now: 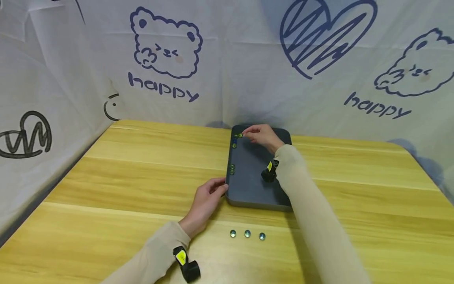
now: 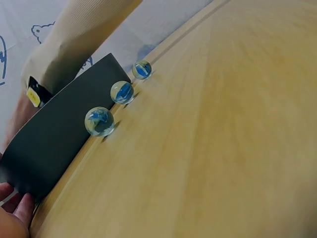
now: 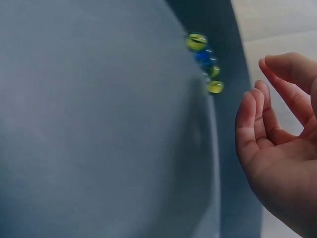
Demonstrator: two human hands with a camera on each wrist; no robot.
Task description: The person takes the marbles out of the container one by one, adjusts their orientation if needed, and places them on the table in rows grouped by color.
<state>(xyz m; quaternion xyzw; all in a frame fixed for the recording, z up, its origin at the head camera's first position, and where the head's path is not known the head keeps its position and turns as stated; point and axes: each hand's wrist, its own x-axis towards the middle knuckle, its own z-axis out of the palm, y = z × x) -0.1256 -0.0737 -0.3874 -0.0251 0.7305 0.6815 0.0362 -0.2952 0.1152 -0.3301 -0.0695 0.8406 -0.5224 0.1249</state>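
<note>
- While the right hand (image 1: pixel 262 135) hovers over the tray (image 1: pixel 259 169) near its 11 o'clock corner, its fingers (image 3: pixel 292 69) are released, loosely bent, just beside the yellow and blue marbles (image 1: pixel 234 145) lying inside the rim.
- At the tray's 9 o'clock, also inside, lie green marbles (image 1: pixel 232 172).
- At 8 o'clock, the left hand (image 1: pixel 207 199) touches the outer wall, fingers relaxed, unclenched.
- Outside, around 6 o'clock, three clear marbles (image 1: pixel 247 234) form a row on the desk (image 1: pixel 354 189).
</note>
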